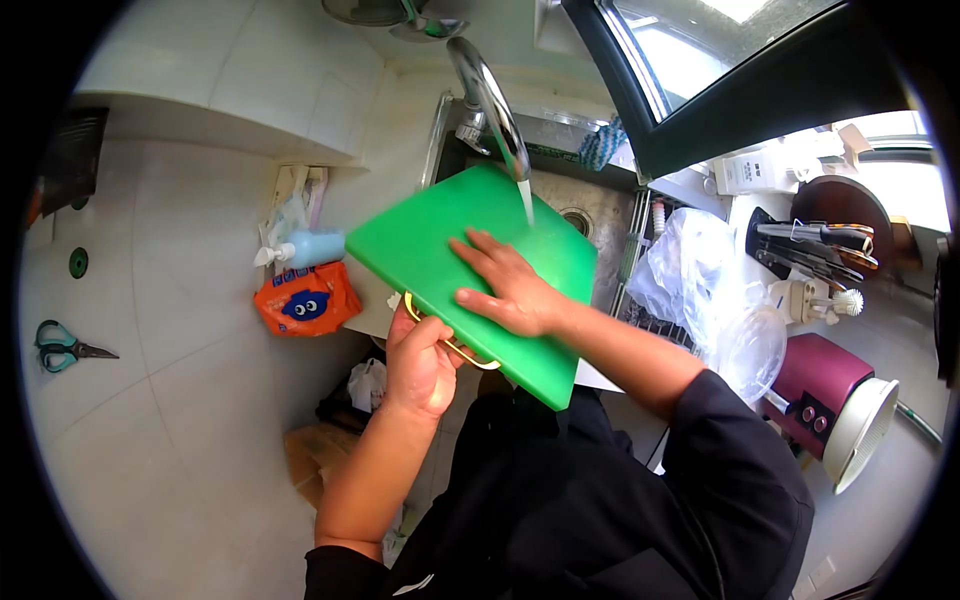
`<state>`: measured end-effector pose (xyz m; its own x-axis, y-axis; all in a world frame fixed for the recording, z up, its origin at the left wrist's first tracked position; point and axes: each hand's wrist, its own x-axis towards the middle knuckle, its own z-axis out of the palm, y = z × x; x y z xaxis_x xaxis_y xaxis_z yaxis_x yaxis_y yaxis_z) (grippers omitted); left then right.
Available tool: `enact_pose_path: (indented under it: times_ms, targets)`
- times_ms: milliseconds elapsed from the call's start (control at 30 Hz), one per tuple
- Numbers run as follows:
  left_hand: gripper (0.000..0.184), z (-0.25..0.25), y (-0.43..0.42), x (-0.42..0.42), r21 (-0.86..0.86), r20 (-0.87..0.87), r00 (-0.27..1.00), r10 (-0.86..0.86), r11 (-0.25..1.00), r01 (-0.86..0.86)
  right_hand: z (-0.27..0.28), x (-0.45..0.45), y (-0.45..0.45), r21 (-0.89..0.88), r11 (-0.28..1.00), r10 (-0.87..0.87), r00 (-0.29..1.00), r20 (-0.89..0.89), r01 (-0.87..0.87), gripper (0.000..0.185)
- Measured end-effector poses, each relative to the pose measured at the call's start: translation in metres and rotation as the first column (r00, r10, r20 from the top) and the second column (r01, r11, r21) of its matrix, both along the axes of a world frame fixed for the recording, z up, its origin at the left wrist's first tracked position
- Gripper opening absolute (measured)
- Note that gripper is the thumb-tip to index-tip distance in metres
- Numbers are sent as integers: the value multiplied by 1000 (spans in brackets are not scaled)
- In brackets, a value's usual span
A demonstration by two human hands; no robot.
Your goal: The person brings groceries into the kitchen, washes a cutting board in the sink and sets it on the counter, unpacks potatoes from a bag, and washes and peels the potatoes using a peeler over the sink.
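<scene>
Over the sink [576, 192], jutting past its near edge, a green board [430, 240] was held tilted beneath the running tap [490, 95]. It looked stiff, sturdy and moderately heavy, likely slick where wet. The right hand [515, 295] lay open, fingers spread on its face; the left hand [420, 365] was curled around the yellow-edged handle [485, 363], seemingly the surest hold.
</scene>
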<state>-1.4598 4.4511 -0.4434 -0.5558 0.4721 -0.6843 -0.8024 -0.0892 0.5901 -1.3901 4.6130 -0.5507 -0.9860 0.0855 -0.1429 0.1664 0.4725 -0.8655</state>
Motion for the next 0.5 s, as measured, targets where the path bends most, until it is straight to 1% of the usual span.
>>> enact_pose_path:
  times_ms: [33,67,100,133,167,200,267,333,367,400,433,467,500]
  targets:
    - [45,2,2,0,9,31,999,17,1000,-17,-4,-15,11,61,995,79,993,-82,-74,80]
    - [45,-2,-4,-1,47,35,999,-8,999,7,-25,-31,25,14,998,61,998,-28,-61,81]
    - [45,2,-7,0,45,32,999,-2,999,1,-61,-45,40,-37,998,47,998,30,-46,81]
    - [47,8,-9,1,23,14,1000,1,1000,-1,-108,-56,63,-102,993,-49,993,111,60,78]
    - [48,12,-9,3,4,0,1000,2,1000,-2,-140,-59,88,-154,973,-140,969,201,173,75]
    - [48,15,-11,7,8,6,1000,6,1000,-6,-143,-57,104,-149,974,-137,969,206,170,75]
    - [48,21,-12,4,37,44,999,30,999,-32,-142,-66,129,91,988,-150,932,331,127,61]
    - [48,16,-16,7,36,44,998,45,998,-47,-129,-73,137,314,949,-185,873,451,39,52]
    - [47,14,-17,9,32,47,998,49,998,-51,-125,-83,137,314,949,-183,874,449,37,52]
    - [47,17,-15,10,32,45,998,50,998,-52,-101,-99,130,-161,939,-196,858,474,304,49]
    - [47,20,-12,12,13,35,998,51,999,-51,-86,-111,125,-581,648,-191,843,503,493,46]
    - [46,23,-10,13,-5,24,998,51,999,-51,-92,-124,129,-582,648,-190,845,501,491,46]
    - [46,25,-9,13,-3,19,998,53,999,-53,-105,-144,138,-769,314,-116,827,550,556,45]
